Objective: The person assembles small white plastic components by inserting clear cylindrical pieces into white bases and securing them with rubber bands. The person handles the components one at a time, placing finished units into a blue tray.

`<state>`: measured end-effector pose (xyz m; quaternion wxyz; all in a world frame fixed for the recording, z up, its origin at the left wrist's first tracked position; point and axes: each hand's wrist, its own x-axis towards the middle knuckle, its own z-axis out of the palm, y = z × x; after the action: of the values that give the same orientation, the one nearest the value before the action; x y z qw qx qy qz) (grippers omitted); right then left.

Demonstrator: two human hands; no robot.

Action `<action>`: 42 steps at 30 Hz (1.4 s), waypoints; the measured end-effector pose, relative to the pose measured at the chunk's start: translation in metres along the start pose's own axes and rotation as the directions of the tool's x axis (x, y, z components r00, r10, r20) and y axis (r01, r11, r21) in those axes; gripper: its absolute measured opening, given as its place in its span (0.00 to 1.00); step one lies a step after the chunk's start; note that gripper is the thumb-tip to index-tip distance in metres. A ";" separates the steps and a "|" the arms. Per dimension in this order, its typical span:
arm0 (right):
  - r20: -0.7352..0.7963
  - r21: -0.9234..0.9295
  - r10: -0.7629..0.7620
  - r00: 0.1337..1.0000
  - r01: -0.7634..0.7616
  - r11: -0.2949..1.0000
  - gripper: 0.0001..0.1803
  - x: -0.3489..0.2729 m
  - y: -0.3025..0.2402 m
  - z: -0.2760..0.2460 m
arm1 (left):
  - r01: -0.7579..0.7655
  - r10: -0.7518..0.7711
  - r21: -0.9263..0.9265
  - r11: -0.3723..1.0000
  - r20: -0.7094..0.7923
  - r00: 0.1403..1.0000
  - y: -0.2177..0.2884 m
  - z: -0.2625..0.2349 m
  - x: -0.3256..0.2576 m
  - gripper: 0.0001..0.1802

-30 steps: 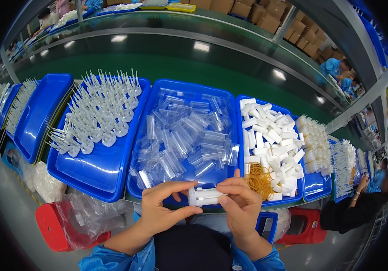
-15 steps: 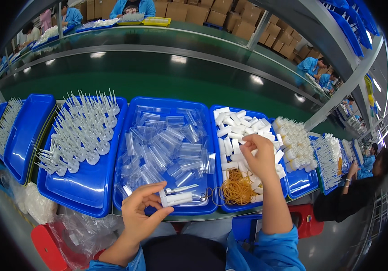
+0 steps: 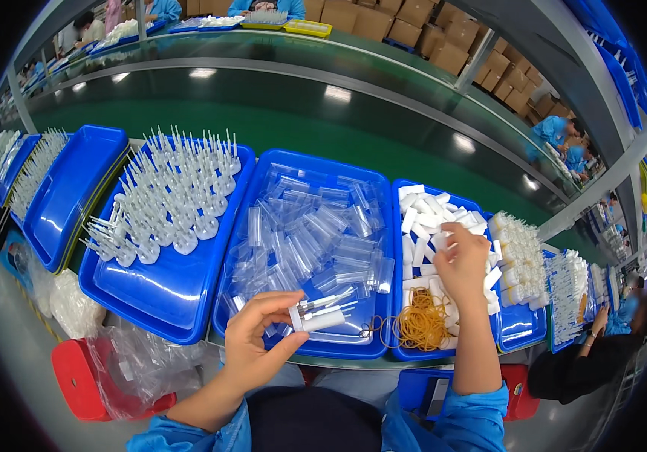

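My left hand point(image 3: 257, 331) is closed on a pronged piece with a flat round base point(image 3: 295, 318), held sideways over the near part of the middle tray. Several thin prongs stick out to the right, and a white tube point(image 3: 325, 322) sits along its lower side. Over a heap of short white tubes point(image 3: 417, 222), my right hand point(image 3: 465, 271) has its thumb and fingers curled together. What lies between those fingertips is hard to make out. Tangled tan rubber bands point(image 3: 422, 322) lie just below it, on the tubes.
The middle blue tray point(image 3: 372, 340) holds clear plastic sleeves point(image 3: 304, 241). Left of it, another blue tray point(image 3: 150, 301) holds upright pronged pieces point(image 3: 176, 188). Banded white tube bundles point(image 3: 518, 252) stand at right. A green conveyor point(image 3: 263, 113) runs behind; a red stool point(image 3: 74, 380) is lower left.
My view has turned, so the trays appear farther right. The left hand still holds the pronged piece, now tilted slightly differently. My right hand stays over the white tubes, its fingers shifted a little.
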<state>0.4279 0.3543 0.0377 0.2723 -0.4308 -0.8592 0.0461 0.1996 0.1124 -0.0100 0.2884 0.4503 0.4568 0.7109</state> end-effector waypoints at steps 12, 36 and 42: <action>0.177 0.914 -0.063 0.982 -0.140 0.381 0.09 -0.063 -0.075 0.000 | -0.034 0.027 0.109 0.994 0.061 0.998 0.001 -0.003 0.001 0.26; 0.154 0.858 -0.026 0.988 -0.121 0.498 0.09 -0.076 -0.097 -0.002 | -0.100 0.078 0.173 0.980 0.131 0.988 0.004 -0.007 0.000 0.27; 0.092 0.768 -0.107 0.990 -0.002 0.640 0.13 -0.076 -0.108 -0.010 | -0.061 0.041 0.192 0.979 0.108 0.993 0.007 -0.005 0.001 0.26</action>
<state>0.3923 0.2272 0.0473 0.3741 -0.2458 -0.7867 0.4251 0.1951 0.1087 -0.0043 0.2478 0.5242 0.4972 0.6455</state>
